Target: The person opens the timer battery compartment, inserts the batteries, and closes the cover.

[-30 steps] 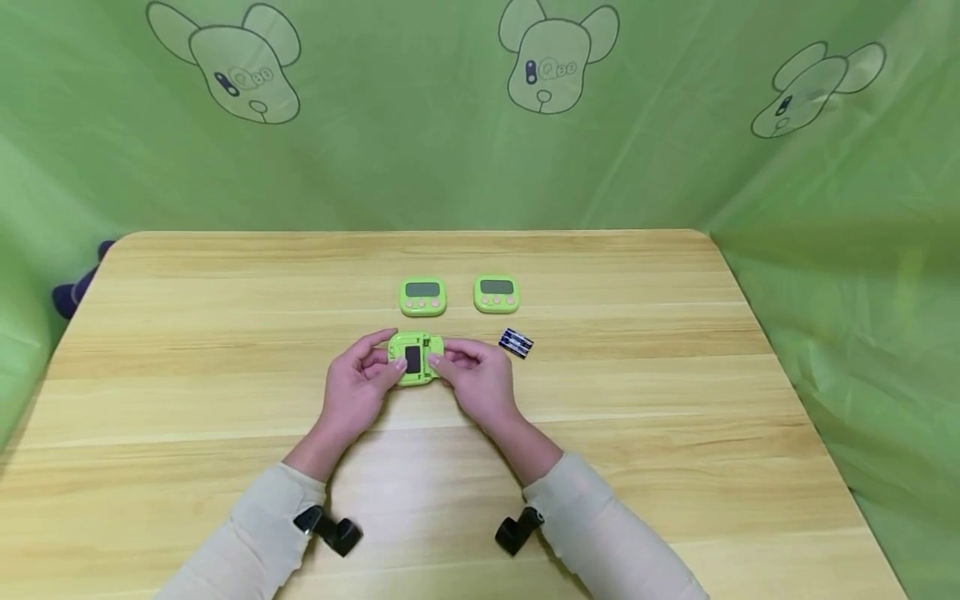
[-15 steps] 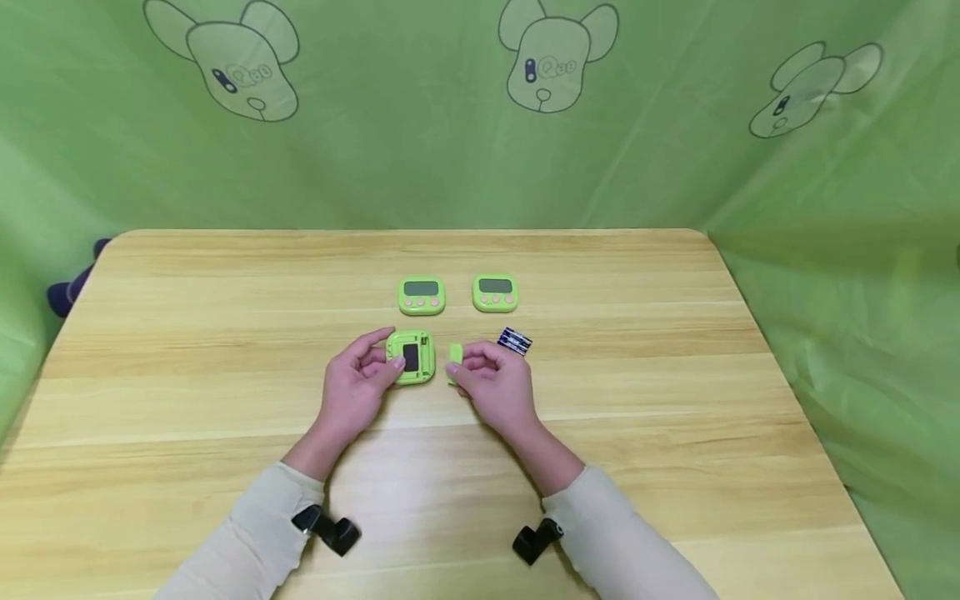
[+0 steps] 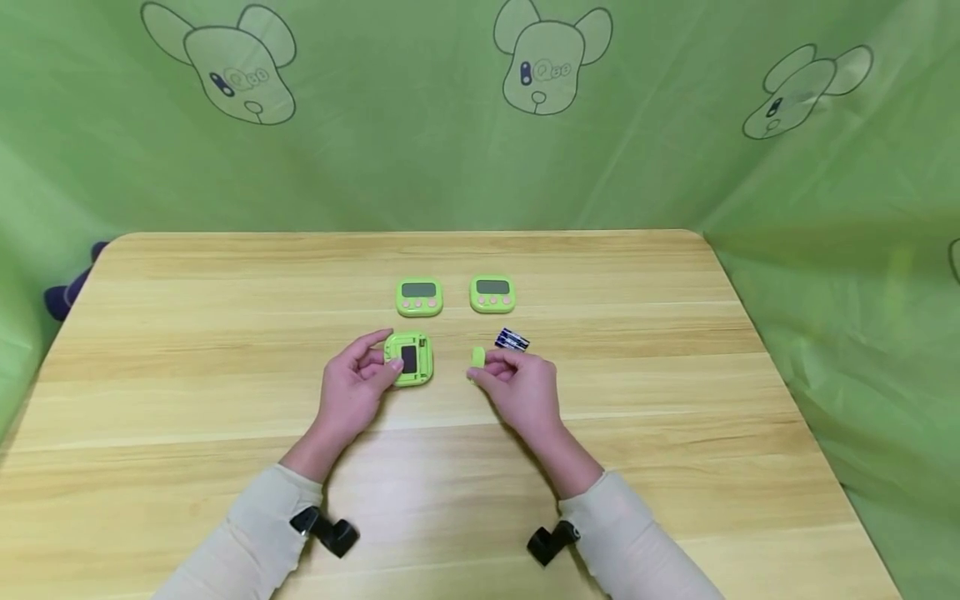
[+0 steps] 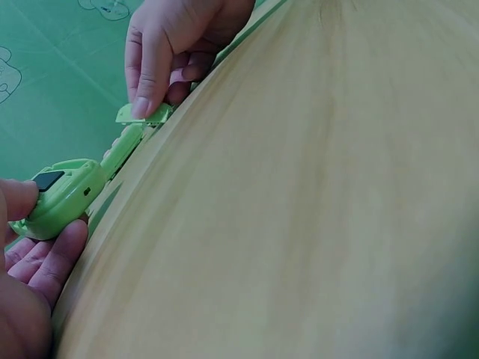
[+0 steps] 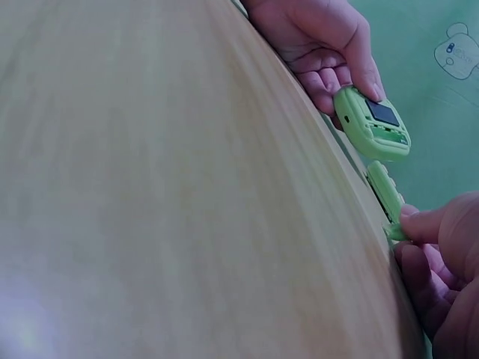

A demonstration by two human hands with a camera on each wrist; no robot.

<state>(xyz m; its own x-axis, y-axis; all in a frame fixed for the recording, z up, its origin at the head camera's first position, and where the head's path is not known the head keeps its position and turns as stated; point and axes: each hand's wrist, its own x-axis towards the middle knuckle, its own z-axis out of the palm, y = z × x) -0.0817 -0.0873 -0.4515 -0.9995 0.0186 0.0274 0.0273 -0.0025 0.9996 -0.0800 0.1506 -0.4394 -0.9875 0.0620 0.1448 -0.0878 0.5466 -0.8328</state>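
Observation:
My left hand grips a green digital timer back side up, thumb on its dark square patch. Along the timer's right side an uncovered battery compartment shows. To the right, my right hand pinches the small green battery cover between thumb and fingers, apart from the timer. In the left wrist view the cover is held above the table. Just beyond the right hand lie several dark blue batteries side by side.
Two more green timers, one at the left and one at the right, lie screen up behind the hands. The wooden table meets a green curtain at its back edge. A purple object shows beyond the left edge.
The battery cover has come off the timer and moved right in my right hand. My left hand keeps holding the timer in nearly the same place.

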